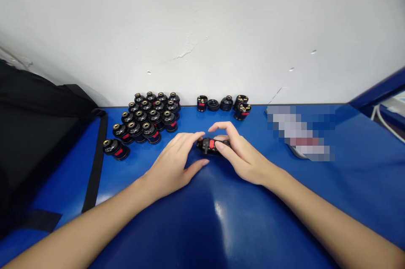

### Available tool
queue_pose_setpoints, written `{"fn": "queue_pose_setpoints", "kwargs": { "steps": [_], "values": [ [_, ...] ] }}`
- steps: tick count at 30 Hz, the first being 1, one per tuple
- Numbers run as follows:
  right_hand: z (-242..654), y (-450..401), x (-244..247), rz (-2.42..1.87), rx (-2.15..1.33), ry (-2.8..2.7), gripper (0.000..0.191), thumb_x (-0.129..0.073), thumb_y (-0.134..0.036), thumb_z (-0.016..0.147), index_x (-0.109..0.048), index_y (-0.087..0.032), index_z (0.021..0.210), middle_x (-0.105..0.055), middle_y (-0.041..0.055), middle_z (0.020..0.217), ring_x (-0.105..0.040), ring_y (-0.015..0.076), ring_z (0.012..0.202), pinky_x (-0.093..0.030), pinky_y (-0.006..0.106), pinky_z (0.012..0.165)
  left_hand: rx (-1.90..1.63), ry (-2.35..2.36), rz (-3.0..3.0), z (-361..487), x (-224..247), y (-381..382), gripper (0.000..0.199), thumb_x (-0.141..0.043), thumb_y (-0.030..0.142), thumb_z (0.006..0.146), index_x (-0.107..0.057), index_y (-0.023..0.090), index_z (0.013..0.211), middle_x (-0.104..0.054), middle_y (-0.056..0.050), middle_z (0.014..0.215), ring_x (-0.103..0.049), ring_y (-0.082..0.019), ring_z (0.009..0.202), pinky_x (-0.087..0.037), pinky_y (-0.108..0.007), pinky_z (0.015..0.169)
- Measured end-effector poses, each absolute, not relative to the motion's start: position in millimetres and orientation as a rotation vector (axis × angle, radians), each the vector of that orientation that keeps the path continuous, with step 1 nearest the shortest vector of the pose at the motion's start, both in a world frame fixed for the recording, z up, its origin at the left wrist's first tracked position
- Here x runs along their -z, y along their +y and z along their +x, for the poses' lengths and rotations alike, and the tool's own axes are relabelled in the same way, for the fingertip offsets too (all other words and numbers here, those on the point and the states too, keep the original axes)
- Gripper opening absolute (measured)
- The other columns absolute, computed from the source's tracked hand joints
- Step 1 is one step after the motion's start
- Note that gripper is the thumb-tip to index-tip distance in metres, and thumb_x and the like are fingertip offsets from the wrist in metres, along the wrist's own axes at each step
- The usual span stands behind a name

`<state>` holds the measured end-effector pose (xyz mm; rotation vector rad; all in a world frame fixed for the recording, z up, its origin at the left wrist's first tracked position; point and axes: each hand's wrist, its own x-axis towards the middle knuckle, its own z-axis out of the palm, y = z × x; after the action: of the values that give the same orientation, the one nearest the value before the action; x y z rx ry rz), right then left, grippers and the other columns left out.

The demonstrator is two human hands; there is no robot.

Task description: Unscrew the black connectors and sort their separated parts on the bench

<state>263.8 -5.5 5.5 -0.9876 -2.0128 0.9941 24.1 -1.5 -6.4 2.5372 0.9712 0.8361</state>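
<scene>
Grasping the black fitting [206,146], your right grip [245,155] is closed on its right-hand portion. The thumb [224,149] lies against the near side, just beside the red tab [211,144]; the index finger arches above, clear of the body.

Note the fitting's position: on its side over the bench [202,218], in from the far edge, narrow end directed left. Contact with the bench cannot be determined.

Your left grip [175,159] is partly open around the narrow end. Its fingertips are just beside that end, with the thumb spread apart below; whether they touch it cannot be determined.

Locate the upright fittings [155,119] in rows to the left, reaching toward the far edge. Along that edge, ahead of your hands, are a ring [213,105], a cap [226,103] and socket bodies [243,112] with brass-coloured contacts. A black bag [38,134] occupies the bench's left side. Toward the far right corner lies a pixelated item [297,131], its details obscured.
</scene>
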Motion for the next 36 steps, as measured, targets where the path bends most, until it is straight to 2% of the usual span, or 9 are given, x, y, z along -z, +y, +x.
{"fn": "queue_pose_setpoints", "kwargs": {
  "steps": [3,5,10,12,15,22,26,30,36],
  "values": [
    [257.8,-9.7,-8.5,-1.01,-0.994,-2.02,0.021,-0.038,-0.039,0.115,-0.042,-0.025,0.13,-0.07,-0.0001,0.092,-0.066,0.0185,0.079,-0.048,0.032,0.076,-0.887,0.941,2.527,25.8,4.4,-2.4,0.035,-0.066,0.03,0.103,-0.054,0.022,0.135,-0.072,-0.009,0.12,-0.069,-0.025,0.109,-0.058,-0.044,0.096],
    [254.3,-10.7,-10.2,-1.111,-0.907,-2.006,0.021,-0.035,-0.041,0.115,-0.046,-0.024,0.122,-0.065,-0.0021,0.084,-0.06,0.017,0.07,-0.044,0.031,0.07,-0.929,0.983,2.51,26.3,4.7,-2.5,0.03,-0.066,0.028,0.102,-0.055,0.021,0.129,-0.072,-0.008,0.115,-0.069,-0.025,0.103,-0.057,-0.043,0.091],
    [246.1,-11.1,-11.2,-1.242,-0.786,-1.959,0.029,-0.038,-0.045,0.114,-0.051,-0.024,0.099,-0.059,-0.0034,0.075,-0.055,0.0156,0.061,-0.038,0.031,0.062,-0.95,1.051,2.479,26.6,6.0,-2.6,0.039,-0.064,0.029,0.103,-0.05,0.021,0.138,-0.071,-0.011,0.127,-0.069,-0.026,0.112,-0.057,-0.045,0.098],
    [242.0,-13.0,-10.6,-1.271,-0.75,-1.916,0.031,-0.04,-0.046,0.113,-0.048,-0.025,0.092,-0.056,-0.0046,0.068,-0.052,0.0153,0.057,-0.035,0.03,0.058,-0.945,1.014,2.484,27.8,5.4,-3.2,0.045,-0.065,0.033,0.103,-0.047,0.022,0.142,-0.07,-0.012,0.133,-0.07,-0.027,0.115,-0.056,-0.045,0.1],
    [235.8,-17.0,-10.1,-1.312,-0.705,-1.852,0.038,-0.035,-0.047,0.114,-0.041,-0.026,0.082,-0.05,-0.0055,0.06,-0.048,0.0151,0.051,-0.031,0.031,0.055,-0.957,0.974,2.463,31.0,4.0,-5.2,0.038,-0.063,0.033,0.104,-0.048,0.022,0.138,-0.071,-0.011,0.129,-0.07,-0.026,0.112,-0.057,-0.043,0.097],
    [232.3,-17.3,-9.4,-1.323,-0.632,-1.865,0.052,-0.021,-0.053,0.114,-0.052,-0.024,0.084,-0.059,0.0011,0.07,-0.055,0.0187,0.063,-0.037,0.034,0.063,-0.989,0.929,2.504,36.7,2.4,-10.3,0.028,-0.055,0.026,0.105,-0.047,0.02,0.132,-0.069,-0.011,0.115,-0.069,-0.024,0.098,-0.058,-0.038,0.086],
    [232.8,-15.5,-8.7,-1.356,-0.591,-1.857,0.059,-0.021,-0.053,0.113,-0.051,-0.023,0.073,-0.059,0.0028,0.067,-0.055,0.0188,0.061,-0.037,0.035,0.063,-0.951,0.932,2.527,37.6,-0.5,-11.3,0.028,-0.054,0.028,0.106,-0.046,0.019,0.131,-0.068,-0.01,0.11,-0.068,-0.023,0.092,-0.057,-0.038,0.082],
    [232.4,-16.8,-7.9,-1.384,-0.521,-1.863,0.054,-0.024,-0.044,0.113,-0.046,-0.024,0.067,-0.052,0.001,0.058,-0.049,0.0174,0.053,-0.033,0.035,0.058,-0.956,0.924,2.519,39.7,-4.4,-13.0,0.023,-0.051,0.032,0.108,-0.045,0.02,0.127,-0.068,-0.008,0.106,-0.067,-0.021,0.086,-0.056,-0.036,0.078],
    [230.1,-22.8,-6.1,-1.297,-0.384,-1.828,0.048,-0.027,-0.036,0.111,-0.047,-0.025,0.069,-0.051,0.0005,0.057,-0.047,0.017,0.051,-0.035,0.035,0.055,-1.027,0.901,2.376,42.0,-7.1,-19.1,0.021,-0.052,0.032,0.107,-0.045,0.022,0.123,-0.067,-0.006,0.101,-0.065,-0.018,0.078,-0.053,-0.032,0.069]
  ]
}}
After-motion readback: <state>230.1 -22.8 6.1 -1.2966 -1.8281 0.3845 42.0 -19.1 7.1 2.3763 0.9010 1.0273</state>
